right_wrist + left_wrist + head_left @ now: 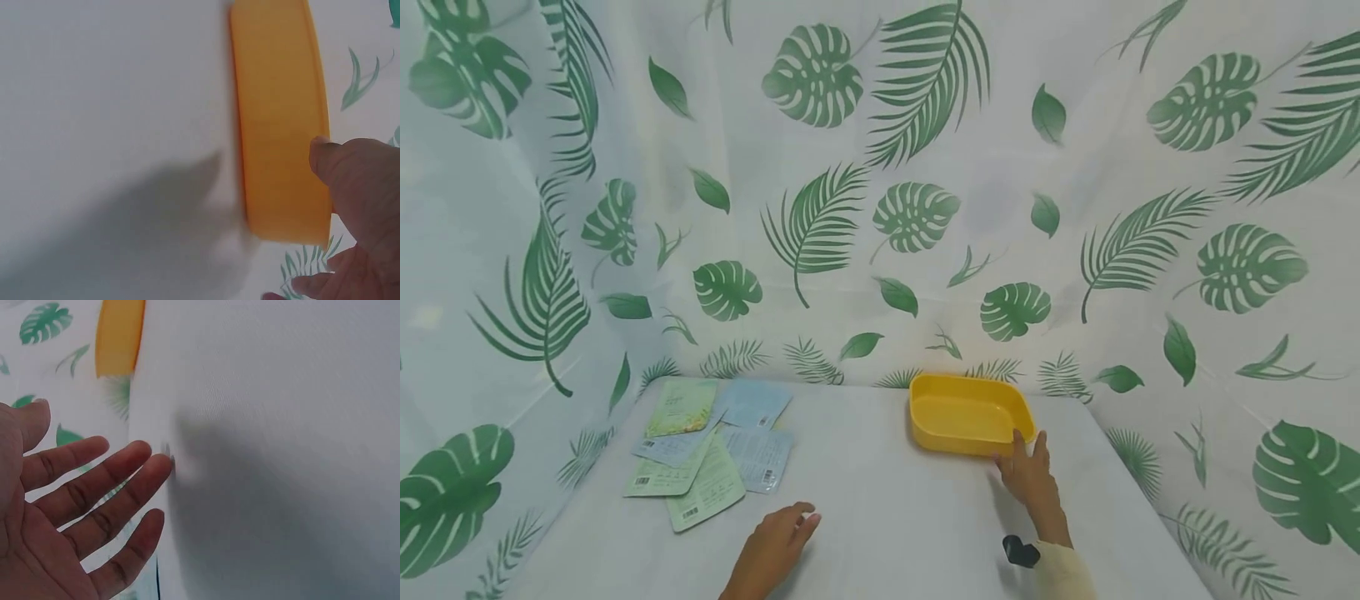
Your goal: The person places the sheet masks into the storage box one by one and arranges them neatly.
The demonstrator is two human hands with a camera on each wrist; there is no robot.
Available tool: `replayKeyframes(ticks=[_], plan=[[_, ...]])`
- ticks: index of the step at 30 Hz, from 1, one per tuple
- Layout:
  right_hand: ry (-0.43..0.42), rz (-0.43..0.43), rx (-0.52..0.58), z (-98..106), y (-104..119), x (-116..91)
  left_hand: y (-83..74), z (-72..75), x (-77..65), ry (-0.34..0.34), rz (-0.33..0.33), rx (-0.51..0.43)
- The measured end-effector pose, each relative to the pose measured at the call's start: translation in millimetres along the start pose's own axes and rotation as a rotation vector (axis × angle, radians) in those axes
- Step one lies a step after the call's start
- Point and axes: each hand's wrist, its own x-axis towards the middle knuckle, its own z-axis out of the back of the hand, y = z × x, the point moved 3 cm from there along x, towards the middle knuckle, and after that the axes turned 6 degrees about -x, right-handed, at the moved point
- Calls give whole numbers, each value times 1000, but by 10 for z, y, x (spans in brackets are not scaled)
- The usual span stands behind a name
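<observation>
A shallow yellow plastic tray with rounded corners sits on the white table toward the back right. My right hand pinches its near right corner, the thumb against the outer wall just under the rim and a finger over the rim; the other fingers are spread. My left hand hovers over the front of the table with relaxed fingers, holding nothing. Left of it lies a loose pile of flat sachets: a green one with flowers, light blue ones and pale green ones, overlapping one another.
The white cloth covering the table meets a leaf-printed curtain at the back and on both sides. A dark strap piece is on the right wrist, by a pale yellow sleeve.
</observation>
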Motion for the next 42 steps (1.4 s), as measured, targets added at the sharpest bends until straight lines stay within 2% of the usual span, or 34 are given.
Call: replayKeyframes(ticks=[2,4,7,12,15,21,26,29,33,36,42], plan=[[46,-18,45,-94,-54,-12,153,48,-97,21,24,-15],[55,-9,60,-168,-107,-16,271,81,-166,42,26,-25],[23,25,84,-256,-171,-15,401,101,-253,43,9,-50],[-68,61,133,-375,-199,-44,510,119,-376,92,29,-199],[-137,69,177,-405,-161,-74,501,161,-377,110,47,-259],[-314,100,313,-365,0,-143,378,256,-204,56,7,-295],[-383,117,409,-396,126,-265,335,232,-102,38,4,-327],[-410,137,428,-452,200,-385,349,174,-102,47,31,-354],[-402,158,416,-543,334,-570,372,116,-147,57,64,-380],[-373,167,433,-607,459,-710,381,114,-172,59,79,-377],[-380,201,502,-686,653,-959,384,144,-169,76,130,-354]])
